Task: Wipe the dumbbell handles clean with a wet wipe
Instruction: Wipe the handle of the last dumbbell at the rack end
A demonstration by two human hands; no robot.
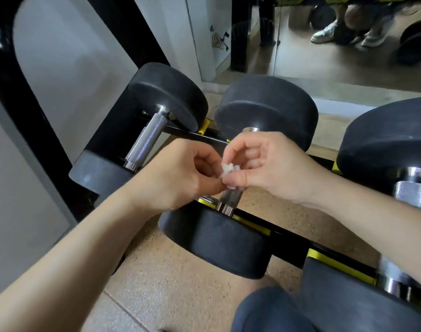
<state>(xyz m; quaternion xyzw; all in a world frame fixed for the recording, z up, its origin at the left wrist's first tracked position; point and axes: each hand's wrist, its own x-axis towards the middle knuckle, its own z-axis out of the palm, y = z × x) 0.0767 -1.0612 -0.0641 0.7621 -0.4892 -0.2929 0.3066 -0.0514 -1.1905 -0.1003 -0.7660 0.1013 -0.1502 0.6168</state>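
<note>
Tan speckled flooring ran under a low black rack with yellow pads, and a mirror stood behind it. Over the middle dumbbell on that rack, the person held a small wadded wet wipe, pinched from both sides. The left hand had curled fingers on one edge and the right hand had curled fingers on the other. The handle lay just below the wipe, mostly hidden by the hands. Its long axis ran away from the person, from the near head to the far one. Both hands looked about equally near it. I judged that a short drop would bring the wipe onto the steel, and that the strokes would need to follow that axis.
</note>
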